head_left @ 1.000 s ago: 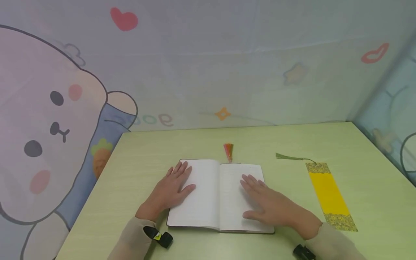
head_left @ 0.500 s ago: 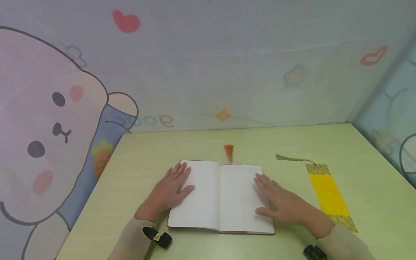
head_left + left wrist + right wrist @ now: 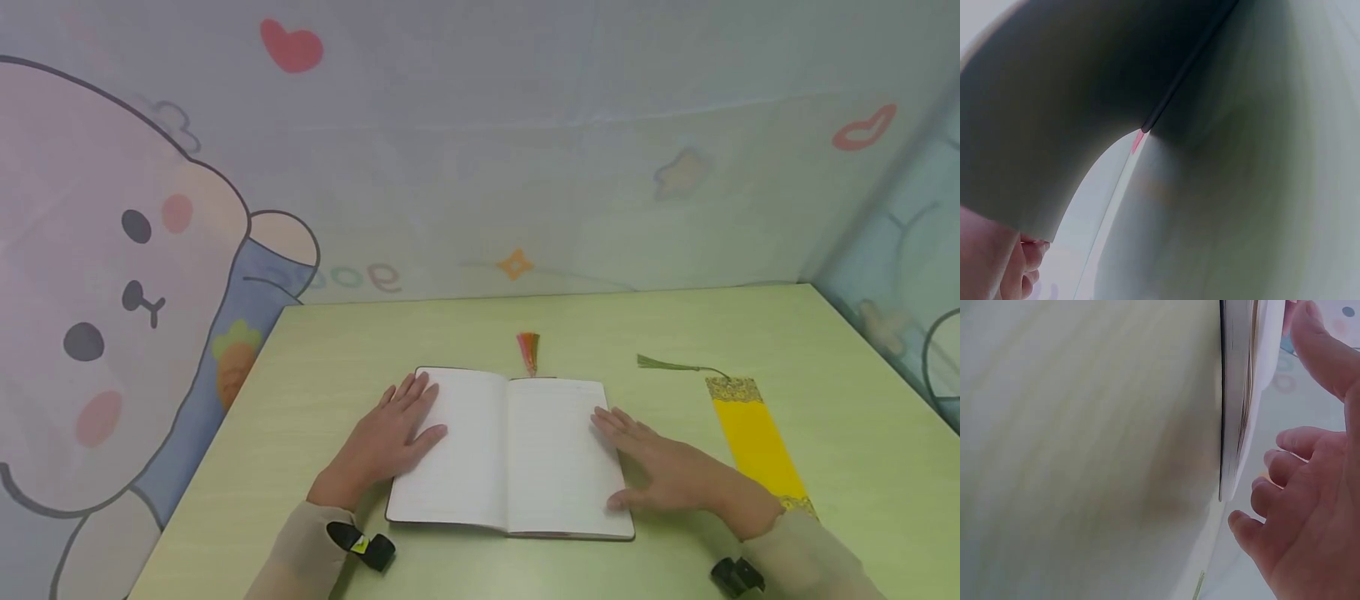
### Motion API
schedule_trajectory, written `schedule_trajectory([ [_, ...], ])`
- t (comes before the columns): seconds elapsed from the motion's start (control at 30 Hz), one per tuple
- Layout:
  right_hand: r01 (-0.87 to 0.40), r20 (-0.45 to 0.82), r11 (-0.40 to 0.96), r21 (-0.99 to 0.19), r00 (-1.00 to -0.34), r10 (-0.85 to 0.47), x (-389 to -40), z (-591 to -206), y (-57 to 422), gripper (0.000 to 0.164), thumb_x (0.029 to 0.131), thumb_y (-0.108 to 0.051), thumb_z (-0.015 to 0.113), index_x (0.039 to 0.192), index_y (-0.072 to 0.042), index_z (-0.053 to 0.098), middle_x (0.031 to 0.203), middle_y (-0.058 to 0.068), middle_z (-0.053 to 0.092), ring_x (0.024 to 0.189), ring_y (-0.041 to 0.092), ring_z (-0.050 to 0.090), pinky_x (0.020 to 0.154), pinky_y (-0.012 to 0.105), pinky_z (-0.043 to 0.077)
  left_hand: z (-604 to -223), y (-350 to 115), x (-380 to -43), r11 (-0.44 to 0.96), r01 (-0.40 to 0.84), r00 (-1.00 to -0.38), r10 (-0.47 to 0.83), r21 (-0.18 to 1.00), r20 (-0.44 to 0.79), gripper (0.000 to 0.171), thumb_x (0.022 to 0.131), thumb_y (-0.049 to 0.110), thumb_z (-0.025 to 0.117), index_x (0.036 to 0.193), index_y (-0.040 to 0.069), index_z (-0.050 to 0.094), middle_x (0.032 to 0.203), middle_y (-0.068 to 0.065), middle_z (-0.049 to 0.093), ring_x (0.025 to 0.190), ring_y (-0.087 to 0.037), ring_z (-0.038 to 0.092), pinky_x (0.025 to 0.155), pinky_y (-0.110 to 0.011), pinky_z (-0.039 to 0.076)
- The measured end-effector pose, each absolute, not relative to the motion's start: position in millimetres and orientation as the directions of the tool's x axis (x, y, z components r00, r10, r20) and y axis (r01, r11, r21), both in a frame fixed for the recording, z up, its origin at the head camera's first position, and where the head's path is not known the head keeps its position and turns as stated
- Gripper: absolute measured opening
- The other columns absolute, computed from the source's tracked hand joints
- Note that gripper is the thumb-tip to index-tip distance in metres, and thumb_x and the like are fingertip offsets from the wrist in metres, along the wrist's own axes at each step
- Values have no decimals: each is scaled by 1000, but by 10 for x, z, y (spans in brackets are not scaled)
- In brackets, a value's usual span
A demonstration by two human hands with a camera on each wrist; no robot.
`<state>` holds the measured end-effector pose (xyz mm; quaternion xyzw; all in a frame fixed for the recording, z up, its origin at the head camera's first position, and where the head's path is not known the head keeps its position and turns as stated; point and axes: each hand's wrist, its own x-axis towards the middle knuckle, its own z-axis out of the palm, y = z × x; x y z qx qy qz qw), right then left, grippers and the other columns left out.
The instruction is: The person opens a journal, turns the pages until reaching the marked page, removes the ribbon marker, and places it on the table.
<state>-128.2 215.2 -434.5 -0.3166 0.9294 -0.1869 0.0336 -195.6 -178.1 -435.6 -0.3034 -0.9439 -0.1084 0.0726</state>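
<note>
An open notebook (image 3: 457, 458) with white lined pages lies flat on the table. My left hand (image 3: 386, 442) rests on the outer edge of its left page, fingers spread and thumb pointing inward. Over the right page's outer edge is my right hand (image 3: 667, 471), fingers straight, thumb near the lower right corner. In the right wrist view the notebook's page block (image 3: 1238, 394) stands beside the fingers of the right hand (image 3: 1310, 500). A pink, orange and green tassel (image 3: 528, 352) sticks out above the notebook's top edge. Only part of the left hand (image 3: 1013, 269) shows in the left wrist view.
A yellow bookmark (image 3: 757, 433) with patterned ends and a green tassel (image 3: 667, 363) lies to the right, its lower end partly covered by the right forearm. The pale green table (image 3: 337, 342) meets a printed cloth backdrop (image 3: 480, 167) at its back edge.
My right hand has slid rightward from the middle of the right page to its outer edge, its forearm now overlapping the bookmark's lower end. The left hand has stayed nearly still.
</note>
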Motion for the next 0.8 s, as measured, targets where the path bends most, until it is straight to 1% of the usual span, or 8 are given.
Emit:
schedule_trajectory([
  [0.07,-573,48,728,-376,-797,-602,-1286,-4347,2161,97,78,-63,60,147,-5,23,151,17,20,135,38,23,100,54,34,-4358,-1782,-1958,793,588,-806,556,161,205,65,94,46,45,142,2,36,149,-16,27,138,-31,21,111,-47,20],
  [0.17,-576,32,725,-377,-791,-611,-1300,-4352,2169,100,77,-63,61,147,-2,21,151,19,18,136,38,20,104,53,27,-4354,-1789,-1957,793,586,-807,553,168,207,65,94,45,46,142,3,36,149,-15,27,137,-31,22,110,-47,20],
  [0.27,-579,16,721,-380,-784,-621,-1313,-4369,2176,103,76,-63,61,146,0,21,151,21,16,136,39,18,106,54,22,-4360,-1793,-1965,793,586,-807,554,165,203,64,94,45,45,142,3,36,149,-15,27,138,-31,22,110,-47,20],
  [0.33,-583,8,718,-379,-778,-628,-1321,-4385,2181,103,76,-63,61,146,2,21,151,22,16,136,40,17,107,55,21,-4358,-1792,-1967,792,587,-807,555,167,202,64,94,45,45,142,3,36,149,-15,27,138,-30,22,110,-47,20],
  [0.57,-601,8,709,-369,-765,-644,-1321,-4425,2189,99,77,-63,60,144,2,27,149,25,17,134,44,19,105,59,22,-4355,-1777,-1955,789,588,-807,556,177,200,65,94,46,45,142,3,37,149,-15,28,138,-31,22,110,-47,21],
  [0.67,-588,-7,717,-374,-771,-636,-1319,-4423,2175,98,77,-64,59,144,0,28,150,24,17,134,44,19,105,58,23,-4356,-1778,-1947,788,588,-807,555,182,202,65,94,45,46,142,2,37,149,-16,28,137,-31,22,110,-47,21],
  [0.8,-553,-34,741,-381,-793,-608,-1307,-4410,2156,94,78,-65,57,145,-4,30,150,21,19,134,44,22,102,59,28,-4358,-1773,-1947,788,587,-808,555,187,198,65,94,45,47,142,2,37,149,-16,28,138,-32,21,110,-47,20],
])
